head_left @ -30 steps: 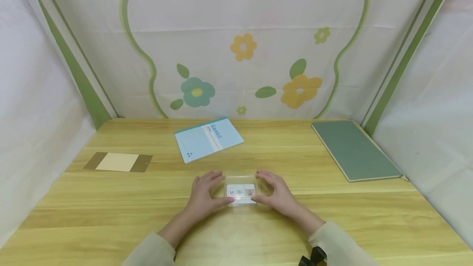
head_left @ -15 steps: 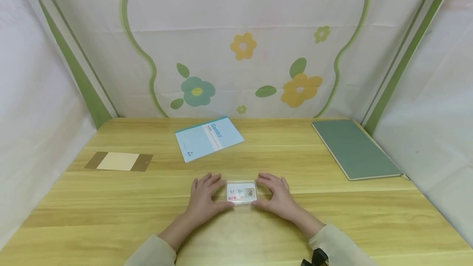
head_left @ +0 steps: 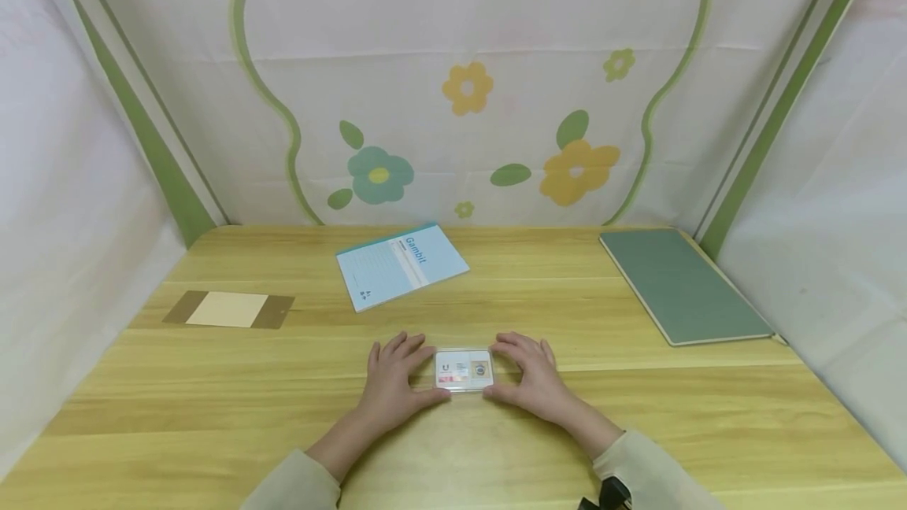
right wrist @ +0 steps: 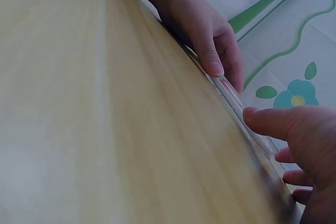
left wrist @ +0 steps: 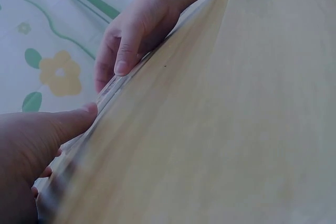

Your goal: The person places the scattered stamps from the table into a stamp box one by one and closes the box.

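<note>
A small, flat clear plastic case [head_left: 464, 371] lies on the wooden table in the middle of the head view. A white printed card with a red mark and a round picture shows through it. My left hand [head_left: 392, 381] grips its left end, thumb at the near corner and index finger at the far one. On the opposite end my right hand [head_left: 527, 378] holds the case the same way. Seen edge-on in the right wrist view, the case [right wrist: 234, 98] looks thin and low on the table; both thumbs are at its near edge.
Behind the hands lies a light blue notebook [head_left: 401, 267] marked "Gambit". A green hardcover notebook [head_left: 683, 287] rests at the right, and a brown and cream card strip [head_left: 228, 310] at the left. Flowered white curtains [head_left: 460, 85] stand along the table's back and sides.
The clear case looked taller, with its upper part raised, a second ago; it now looks flat and closed. The hands moved slightly along its ends and barely shifted in the last half second.
</note>
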Motion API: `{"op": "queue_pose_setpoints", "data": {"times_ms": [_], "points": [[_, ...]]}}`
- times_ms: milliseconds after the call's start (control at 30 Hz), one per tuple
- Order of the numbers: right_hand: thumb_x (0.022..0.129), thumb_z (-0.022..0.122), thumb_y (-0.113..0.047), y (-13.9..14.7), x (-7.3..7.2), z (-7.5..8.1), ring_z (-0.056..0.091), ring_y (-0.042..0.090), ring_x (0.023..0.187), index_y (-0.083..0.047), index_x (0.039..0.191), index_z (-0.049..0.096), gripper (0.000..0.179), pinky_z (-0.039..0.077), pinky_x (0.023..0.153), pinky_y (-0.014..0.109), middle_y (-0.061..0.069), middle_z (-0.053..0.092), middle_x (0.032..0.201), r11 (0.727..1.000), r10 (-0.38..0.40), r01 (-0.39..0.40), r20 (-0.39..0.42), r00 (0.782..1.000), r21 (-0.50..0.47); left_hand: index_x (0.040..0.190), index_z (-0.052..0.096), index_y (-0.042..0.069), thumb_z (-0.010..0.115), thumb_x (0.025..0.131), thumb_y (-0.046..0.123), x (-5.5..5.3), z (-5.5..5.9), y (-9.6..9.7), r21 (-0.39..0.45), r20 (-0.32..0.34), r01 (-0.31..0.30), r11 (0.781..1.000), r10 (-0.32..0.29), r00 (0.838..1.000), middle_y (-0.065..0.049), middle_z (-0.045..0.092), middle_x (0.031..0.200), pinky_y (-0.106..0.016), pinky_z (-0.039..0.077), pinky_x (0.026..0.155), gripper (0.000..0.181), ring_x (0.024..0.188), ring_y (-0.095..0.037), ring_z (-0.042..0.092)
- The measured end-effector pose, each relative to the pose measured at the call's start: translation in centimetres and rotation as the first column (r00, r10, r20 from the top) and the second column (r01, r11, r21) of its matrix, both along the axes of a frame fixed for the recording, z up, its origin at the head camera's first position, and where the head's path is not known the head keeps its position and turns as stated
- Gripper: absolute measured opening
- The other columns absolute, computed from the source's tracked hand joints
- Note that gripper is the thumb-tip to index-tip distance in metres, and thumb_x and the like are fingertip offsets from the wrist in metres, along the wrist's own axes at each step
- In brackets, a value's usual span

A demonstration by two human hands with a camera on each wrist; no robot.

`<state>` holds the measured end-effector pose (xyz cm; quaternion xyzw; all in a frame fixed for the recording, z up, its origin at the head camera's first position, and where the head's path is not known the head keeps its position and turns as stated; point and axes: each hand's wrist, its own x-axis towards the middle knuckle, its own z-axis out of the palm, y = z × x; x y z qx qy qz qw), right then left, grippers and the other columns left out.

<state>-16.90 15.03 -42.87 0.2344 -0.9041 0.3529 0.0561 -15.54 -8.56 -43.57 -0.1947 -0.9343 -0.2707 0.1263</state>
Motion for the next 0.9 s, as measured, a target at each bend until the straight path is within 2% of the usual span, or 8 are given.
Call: {"op": "queue_pose_setpoints", "data": {"times_ms": [500,900], "points": [[0.059,0.075,-0.042,0.00,-0.10,-0.23,0.034,0.027,0.116,-0.014,0.107,0.058,0.058,0.002,0.094,0.055,0.006,0.047,0.121,1.000,-0.008,0.009,-0.024,1.000,0.025,0.110,0.058,0.015,0.065,0.063,0.057,0.07,0.11,0.01,-0.006,0.008,-0.009,1.000,0.009,1.000,-0.009,0.046,0.123,-0.058,0.009,0.093,0.064,0.118,-0.033,0.030],[0.059,0.076,-0.039,-0.02,-0.22,-0.33,0.036,0.027,0.114,-0.013,0.106,0.058,0.056,0.003,0.094,0.055,0.006,0.048,0.120,0.999,-0.012,0.014,-0.043,0.999,0.037,0.110,0.059,0.014,0.066,0.062,0.055,0.14,0.27,0.10,-0.004,-0.004,-0.014,1.000,0.014,1.000,-0.009,0.047,0.122,-0.058,0.010,0.092,0.063,0.117,-0.033,0.032]]}}
